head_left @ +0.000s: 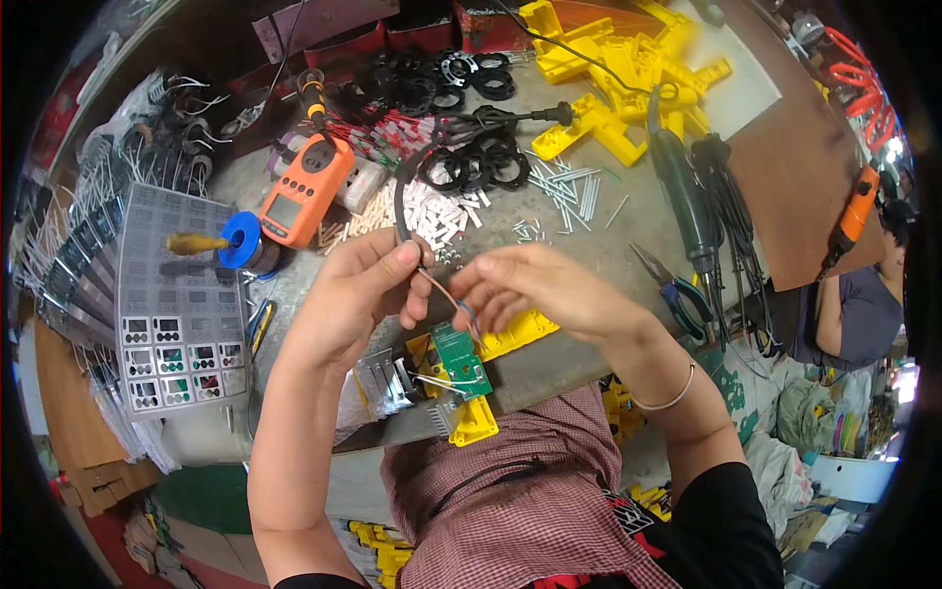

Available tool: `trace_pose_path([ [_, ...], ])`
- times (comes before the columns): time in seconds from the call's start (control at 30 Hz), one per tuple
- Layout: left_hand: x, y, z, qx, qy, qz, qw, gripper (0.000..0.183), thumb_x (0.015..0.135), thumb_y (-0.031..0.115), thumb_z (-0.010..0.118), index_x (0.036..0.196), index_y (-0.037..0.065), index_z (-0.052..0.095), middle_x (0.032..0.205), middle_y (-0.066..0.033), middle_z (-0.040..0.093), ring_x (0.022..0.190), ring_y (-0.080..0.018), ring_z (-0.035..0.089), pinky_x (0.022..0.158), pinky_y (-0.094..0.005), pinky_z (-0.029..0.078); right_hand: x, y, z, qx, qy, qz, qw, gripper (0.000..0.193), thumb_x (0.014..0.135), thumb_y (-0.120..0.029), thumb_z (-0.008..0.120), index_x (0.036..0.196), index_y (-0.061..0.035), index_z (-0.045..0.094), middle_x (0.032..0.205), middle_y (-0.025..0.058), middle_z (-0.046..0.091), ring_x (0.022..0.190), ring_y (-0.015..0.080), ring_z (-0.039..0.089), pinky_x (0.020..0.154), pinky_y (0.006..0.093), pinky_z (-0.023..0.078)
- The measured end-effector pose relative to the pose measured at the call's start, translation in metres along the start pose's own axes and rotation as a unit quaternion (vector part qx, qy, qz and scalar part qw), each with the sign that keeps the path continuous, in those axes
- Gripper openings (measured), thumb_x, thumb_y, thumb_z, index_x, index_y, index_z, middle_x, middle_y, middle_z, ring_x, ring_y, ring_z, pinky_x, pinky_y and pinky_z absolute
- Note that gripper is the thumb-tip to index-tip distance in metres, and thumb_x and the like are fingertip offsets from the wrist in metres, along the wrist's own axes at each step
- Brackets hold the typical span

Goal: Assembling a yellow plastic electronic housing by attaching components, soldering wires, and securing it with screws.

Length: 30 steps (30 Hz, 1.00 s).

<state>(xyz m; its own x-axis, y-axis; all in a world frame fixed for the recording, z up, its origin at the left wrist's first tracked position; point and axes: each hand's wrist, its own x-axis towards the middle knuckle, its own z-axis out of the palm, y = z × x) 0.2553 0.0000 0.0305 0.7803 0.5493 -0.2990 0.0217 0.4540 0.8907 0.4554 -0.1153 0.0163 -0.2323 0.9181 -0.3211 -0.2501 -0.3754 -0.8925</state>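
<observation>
My left hand [378, 280] is closed, pinching a black power cord [404, 191] near its stripped end. From the pinch, thin brown and blue wires [444, 294] run down toward my right hand [530, 293]. That hand is beside the wires with its fingers curled and smeared by motion, so whether it grips them is unclear. Below both hands a green circuit board [453, 353] with white leads rests on a yellow plastic housing [520, 337] at the bench's near edge. A silvery finned metal part [442, 420] is next to the board.
An orange multimeter [306, 191], a blue solder spool [245, 243] and a parts chart [182, 294] are at left. Black cord loops [481, 162], screws [579, 191] and yellow housings [618, 74] are farther back. Pliers [672, 294] and a dark green power tool [687, 196] lie right.
</observation>
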Motion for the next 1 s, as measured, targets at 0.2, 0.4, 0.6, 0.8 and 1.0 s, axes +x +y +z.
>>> trace_pose_path([
  [0.2, -0.004, -0.006, -0.017, 0.002, 0.011, -0.014, 1.000, 0.022, 0.098, 0.024, 0.060, 0.097, 0.001, 0.063, 0.078, -0.0026, 0.063, 0.063, -0.0111, 0.059, 0.057, -0.0240, 0.047, -0.001, -0.003, 0.018, 0.020, -0.040, 0.031, 0.999, 0.035, 0.100, -0.029, 0.055, 0.113, 0.0027, 0.062, 0.088, 0.0083, 0.069, 0.076, 0.0132, 0.066, 0.069, 0.0247, 0.052],
  [0.4, -0.010, -0.004, -0.017, 0.080, 0.074, -0.019, 0.994, 0.017, 0.094, 0.016, 0.063, 0.100, 0.000, 0.062, 0.086, -0.0062, 0.064, 0.064, -0.0124, 0.060, 0.057, -0.0242, 0.049, 0.005, 0.001, 0.029, -0.035, -0.011, -0.008, 0.999, 0.023, 0.093, -0.015, 0.066, 0.107, 0.0035, 0.066, 0.087, 0.0038, 0.067, 0.077, 0.0097, 0.063, 0.068, 0.0246, 0.051],
  [0.6, -0.045, -0.002, 0.015, 0.496, 0.063, 0.252, 0.828, 0.053, 0.076, -0.010, 0.065, 0.127, 0.002, 0.057, 0.091, -0.0112, 0.062, 0.076, -0.0162, 0.064, 0.065, -0.0292, 0.053, 0.009, 0.002, 0.035, -0.215, 0.084, -0.116, 0.966, 0.015, 0.087, -0.011, 0.069, 0.094, 0.0018, 0.068, 0.085, 0.0063, 0.068, 0.073, 0.0126, 0.063, 0.065, 0.0273, 0.049],
  [0.8, -0.046, -0.008, 0.006, 0.446, 0.113, 0.270, 0.846, 0.012, 0.080, -0.001, 0.068, 0.092, 0.001, 0.068, 0.077, -0.0108, 0.062, 0.065, -0.0249, 0.062, 0.059, -0.0341, 0.050, 0.000, -0.019, 0.050, -0.312, 0.116, -0.110, 0.936, 0.015, 0.087, -0.007, 0.071, 0.098, 0.0015, 0.067, 0.089, 0.0052, 0.065, 0.079, 0.0106, 0.061, 0.071, 0.0266, 0.050],
  [1.0, -0.046, -0.023, -0.006, 0.387, 0.154, 0.249, 0.874, 0.008, 0.079, -0.001, 0.067, 0.087, 0.002, 0.068, 0.076, -0.0086, 0.060, 0.063, -0.0207, 0.058, 0.057, -0.0287, 0.045, 0.035, -0.036, 0.003, -0.378, 0.039, -0.131, 0.915, 0.011, 0.085, -0.012, 0.069, 0.091, -0.0025, 0.070, 0.082, 0.0043, 0.069, 0.076, 0.0094, 0.062, 0.072, 0.0287, 0.052],
])
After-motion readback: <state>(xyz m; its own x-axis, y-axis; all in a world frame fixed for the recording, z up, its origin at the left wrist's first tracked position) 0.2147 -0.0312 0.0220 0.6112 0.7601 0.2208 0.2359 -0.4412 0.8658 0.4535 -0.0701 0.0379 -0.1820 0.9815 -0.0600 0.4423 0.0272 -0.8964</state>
